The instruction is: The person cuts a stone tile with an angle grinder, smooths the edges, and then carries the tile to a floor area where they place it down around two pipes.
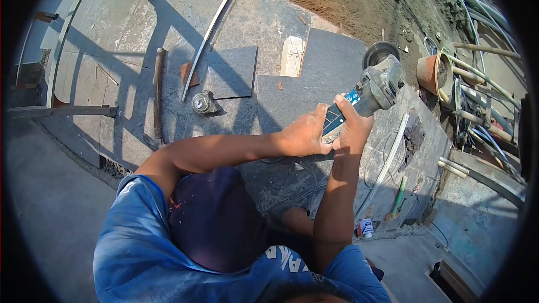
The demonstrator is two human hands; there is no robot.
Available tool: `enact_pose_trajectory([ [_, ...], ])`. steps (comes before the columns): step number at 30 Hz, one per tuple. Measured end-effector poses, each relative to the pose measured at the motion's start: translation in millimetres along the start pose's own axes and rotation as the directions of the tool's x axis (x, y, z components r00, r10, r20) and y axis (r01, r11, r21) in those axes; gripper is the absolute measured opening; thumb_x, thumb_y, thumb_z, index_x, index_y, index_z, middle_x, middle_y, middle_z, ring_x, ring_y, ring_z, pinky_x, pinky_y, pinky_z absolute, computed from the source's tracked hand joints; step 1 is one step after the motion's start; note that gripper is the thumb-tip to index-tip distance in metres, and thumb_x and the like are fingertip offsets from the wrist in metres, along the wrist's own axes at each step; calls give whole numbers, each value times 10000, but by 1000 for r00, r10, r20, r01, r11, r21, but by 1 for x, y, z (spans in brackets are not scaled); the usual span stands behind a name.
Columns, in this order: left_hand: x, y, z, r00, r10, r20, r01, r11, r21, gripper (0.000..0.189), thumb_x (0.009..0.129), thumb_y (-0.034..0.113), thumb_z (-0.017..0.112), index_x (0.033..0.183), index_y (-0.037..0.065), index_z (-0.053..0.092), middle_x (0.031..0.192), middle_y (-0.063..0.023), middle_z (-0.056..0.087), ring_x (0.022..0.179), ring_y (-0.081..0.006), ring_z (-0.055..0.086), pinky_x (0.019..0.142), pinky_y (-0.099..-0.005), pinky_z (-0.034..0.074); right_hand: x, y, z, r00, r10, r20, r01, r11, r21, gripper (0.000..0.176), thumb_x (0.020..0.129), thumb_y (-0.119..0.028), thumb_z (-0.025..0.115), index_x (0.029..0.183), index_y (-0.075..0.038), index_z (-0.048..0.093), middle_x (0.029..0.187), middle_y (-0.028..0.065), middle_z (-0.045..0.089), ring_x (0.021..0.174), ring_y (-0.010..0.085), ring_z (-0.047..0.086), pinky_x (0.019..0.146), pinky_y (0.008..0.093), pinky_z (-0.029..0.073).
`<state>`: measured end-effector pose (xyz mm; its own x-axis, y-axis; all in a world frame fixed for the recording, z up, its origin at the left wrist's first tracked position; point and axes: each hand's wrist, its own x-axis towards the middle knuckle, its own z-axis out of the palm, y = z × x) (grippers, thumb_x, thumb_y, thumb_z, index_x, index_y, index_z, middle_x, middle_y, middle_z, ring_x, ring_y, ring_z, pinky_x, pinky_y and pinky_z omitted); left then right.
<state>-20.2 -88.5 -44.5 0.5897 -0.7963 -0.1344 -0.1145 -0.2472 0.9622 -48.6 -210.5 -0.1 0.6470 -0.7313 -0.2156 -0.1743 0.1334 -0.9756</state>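
An angle grinder [368,94] with a blue-labelled body is held out in front of me. My left hand [306,131] wraps round the rear of its body. Alongside, my right hand [355,120] grips the same body, with the thumb stretched along the top. The grinder's dark round disc [382,51] points away from me, over the far right corner of a large grey tile [286,94]. Left of it lies a smaller grey tile [233,70]. A round grey metal part [203,102] rests on the ground near my left forearm.
A long thin metal strip with a flat end [196,56] and a wooden stick [159,92] lie left. Metal frame legs [67,111] stand further left. At right are an orange bucket [428,73], pipes [488,53], a pale strip [387,160] and a white container [365,228].
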Motion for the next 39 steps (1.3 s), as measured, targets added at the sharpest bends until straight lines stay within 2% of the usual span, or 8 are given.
enact_pose_trajectory([
  [4,-8,-34,-30,947,314,-62,-287,920,268,828,702,486,830,1143,-95,438,1007,-284,562,910,-411,605,788,-421,505,9,-22,-8,998,57,34,-58,998,25,468,684,13,727,1124,12,568,957,85,631,834,163,611,769,293,490],
  [6,-29,-77,-38,812,148,-565,137,892,431,742,711,486,831,1069,-57,474,1021,-212,570,879,-351,597,816,-389,485,21,-39,-24,993,79,87,-72,994,-81,402,685,-4,723,1064,9,588,902,88,640,798,158,613,737,289,493],
  [8,-44,-131,-34,606,-474,-639,527,841,-123,676,758,439,817,1101,-34,478,1075,-167,574,912,-296,612,807,-389,488,34,-47,-51,994,59,93,-50,994,-93,337,691,-8,702,1010,12,597,868,93,646,759,163,624,688,284,502],
  [9,-48,-140,-31,610,-471,-637,523,843,-122,676,758,439,817,1101,-34,478,1075,-167,574,912,-296,612,807,-389,488,40,-53,-64,980,126,157,-106,986,-127,339,718,-16,669,1039,30,571,890,108,647,755,189,648,679,309,538],
  [11,-58,-146,-25,708,-680,191,480,264,-837,533,838,300,775,1124,-38,476,1113,-166,568,966,-257,620,794,-404,532,42,-62,-77,957,183,225,-145,974,-175,360,747,-35,624,1087,42,536,907,129,645,764,226,677,686,355,581],
  [15,-52,-115,-4,693,-701,168,409,191,-892,372,903,80,673,1199,-5,465,1129,-147,596,1019,-270,633,891,-440,556,39,-69,-107,945,219,242,-177,966,-187,407,735,-51,628,1119,34,522,953,144,643,777,244,680,712,377,591],
  [28,-23,-136,-54,926,-374,58,267,537,-800,371,903,179,687,1185,12,512,1011,-95,658,864,-166,661,736,-336,574,23,-91,-229,973,177,150,-169,983,-68,396,744,-66,604,1119,34,527,863,159,645,741,225,653,695,347,566],
  [39,16,-138,-105,793,-606,70,542,646,-537,386,895,232,709,1114,-33,534,950,-110,631,787,-213,654,669,-370,564,0,-57,-300,978,178,112,-194,969,150,443,833,-152,571,1227,28,482,943,173,640,841,273,655,713,385,568],
])
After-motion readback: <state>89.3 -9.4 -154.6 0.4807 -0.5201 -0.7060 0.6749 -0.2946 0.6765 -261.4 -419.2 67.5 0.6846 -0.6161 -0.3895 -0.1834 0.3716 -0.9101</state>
